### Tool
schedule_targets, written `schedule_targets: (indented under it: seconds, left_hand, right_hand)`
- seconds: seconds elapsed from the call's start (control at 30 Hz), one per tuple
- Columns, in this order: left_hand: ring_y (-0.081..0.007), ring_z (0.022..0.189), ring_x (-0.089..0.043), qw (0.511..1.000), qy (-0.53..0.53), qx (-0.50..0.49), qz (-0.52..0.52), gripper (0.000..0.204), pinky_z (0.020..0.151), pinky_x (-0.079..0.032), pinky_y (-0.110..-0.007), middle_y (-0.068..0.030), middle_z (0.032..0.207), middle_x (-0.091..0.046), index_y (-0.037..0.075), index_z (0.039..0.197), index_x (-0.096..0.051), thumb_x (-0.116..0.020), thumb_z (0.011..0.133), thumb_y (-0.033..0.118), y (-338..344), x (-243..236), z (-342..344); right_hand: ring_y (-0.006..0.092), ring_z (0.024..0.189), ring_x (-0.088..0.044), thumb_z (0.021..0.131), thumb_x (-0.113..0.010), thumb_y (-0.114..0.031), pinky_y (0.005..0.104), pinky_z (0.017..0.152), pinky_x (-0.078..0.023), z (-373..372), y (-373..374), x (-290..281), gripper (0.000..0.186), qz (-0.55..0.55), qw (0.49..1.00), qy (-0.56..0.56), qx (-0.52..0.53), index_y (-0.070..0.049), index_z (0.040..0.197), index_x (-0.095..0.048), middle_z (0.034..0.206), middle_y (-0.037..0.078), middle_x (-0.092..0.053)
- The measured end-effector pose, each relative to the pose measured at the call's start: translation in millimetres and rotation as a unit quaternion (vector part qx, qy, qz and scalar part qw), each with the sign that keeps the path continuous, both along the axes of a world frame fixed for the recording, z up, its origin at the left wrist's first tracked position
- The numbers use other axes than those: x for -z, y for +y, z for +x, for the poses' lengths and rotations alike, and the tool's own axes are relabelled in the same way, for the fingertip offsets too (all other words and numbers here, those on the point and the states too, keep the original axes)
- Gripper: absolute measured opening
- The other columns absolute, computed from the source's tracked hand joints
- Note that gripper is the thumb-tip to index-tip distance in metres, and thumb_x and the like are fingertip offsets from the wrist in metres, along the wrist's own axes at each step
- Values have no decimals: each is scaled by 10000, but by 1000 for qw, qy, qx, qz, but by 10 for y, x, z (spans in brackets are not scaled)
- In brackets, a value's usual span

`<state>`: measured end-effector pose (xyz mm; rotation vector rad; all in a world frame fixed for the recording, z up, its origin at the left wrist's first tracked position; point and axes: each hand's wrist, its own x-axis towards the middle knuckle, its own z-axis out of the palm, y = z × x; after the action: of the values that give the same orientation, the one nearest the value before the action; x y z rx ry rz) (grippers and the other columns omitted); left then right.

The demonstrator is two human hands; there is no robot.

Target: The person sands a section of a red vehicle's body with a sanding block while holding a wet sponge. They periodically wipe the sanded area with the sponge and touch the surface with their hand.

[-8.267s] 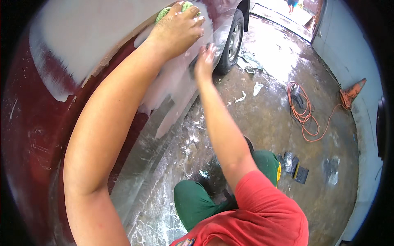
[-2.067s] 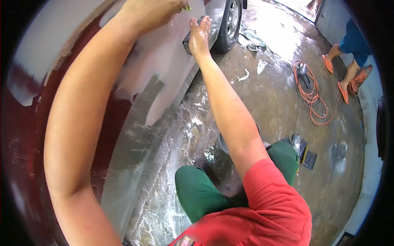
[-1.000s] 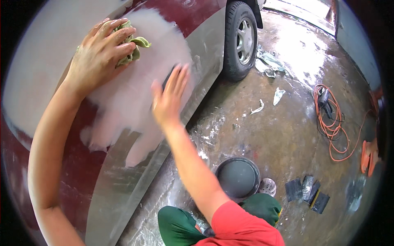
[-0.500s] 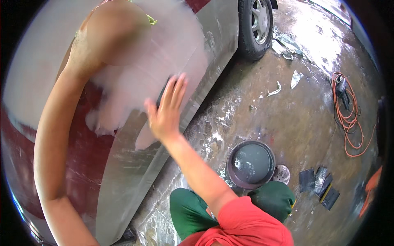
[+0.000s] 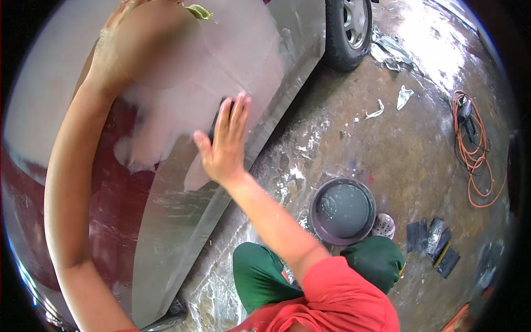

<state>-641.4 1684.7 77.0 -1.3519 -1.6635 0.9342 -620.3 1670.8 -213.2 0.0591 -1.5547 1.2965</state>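
A car's side panel (image 5: 166, 216) fills the left, dark red and grey with a pale, smoothed patch (image 5: 232, 50) across it. My right hand (image 5: 227, 146) lies over a black sanding pad (image 5: 216, 123), pressing it to the lower part of this patch. Its fingers are stretched out and the thumb stands apart; the pad's edge shows along the index finger. Higher up, my left hand (image 5: 112, 47) is at the panel, its fingers mostly hidden by a round blur. A crumpled green thing (image 5: 199, 11) peeks out beside the blur; whether the left hand holds it cannot be seen.
A round basin (image 5: 343, 210) of greyish water stands on the wet floor beside my knee. Several dark sheets or pads (image 5: 434, 246) lie right of it. Farther off are a coiled orange cord (image 5: 475, 155), torn scraps (image 5: 405, 97) and the car's wheel (image 5: 348, 33).
The right hand and pad have shifted slightly up the panel. The green thing has moved up along with the left hand's area. The view has shifted a little.
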Motion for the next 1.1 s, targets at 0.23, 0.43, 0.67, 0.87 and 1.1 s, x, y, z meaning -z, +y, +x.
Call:
schedule_targets:
  seconds: [0.23, 0.43, 0.67, 0.87, 1.1]
  left_hand:
    - [-315, 1215, -565, 999, -14, 30, 3, 223, 1001, -485, -482, -58, 1184, -656, 156, 930, -690, -785, 745, 233, 131, -2, 7]
    - [-321, 1218, -560, 998, 55, -13, -6, 207, 1025, -471, -470, -66, 1194, -653, 146, 930, -689, -777, 769, 240, -39, 62, -46]
    - [-320, 1236, -546, 1000, 14, 13, 9, 177, 1027, -471, -469, -70, 1204, -650, 137, 934, -690, -750, 786, 212, 58, 41, -56]
    - [-326, 1187, -563, 1000, 9, 28, 6, 183, 992, -488, -469, -80, 1177, -648, 122, 942, -686, -741, 783, 195, -48, 1, -75]
    - [-328, 1185, -559, 999, 6, 49, -4, 179, 987, -486, -471, -66, 1174, -645, 135, 935, -679, -738, 772, 181, 23, 30, -93]
  right_hand:
    - [578, 1502, -67, 1021, -540, -426, 609, 1231, -130, -883, 1110, -437, 878, -51, 996, -37, 58, 94, 1580, -107, 1627, 389, -26]
    - [560, 1514, -49, 1043, -494, -438, 606, 1231, -111, 32, -85, -28, 844, -18, 1000, -1, 2, 78, 1590, -110, 1631, 383, -28]
    - [581, 1504, -33, 1037, -516, -428, 600, 1233, -122, -755, 864, -276, 854, -59, 996, -32, 52, 86, 1586, -110, 1633, 377, -38]
    - [607, 1490, -40, 1016, -543, -470, 636, 1219, -121, 28, -136, 77, 906, -21, 1000, 5, -2, 83, 1588, -109, 1636, 372, -38]
    - [559, 1514, -48, 1049, -497, -424, 566, 1244, -126, -810, 991, -245, 833, -59, 997, -39, 34, 78, 1590, -111, 1640, 367, -24]
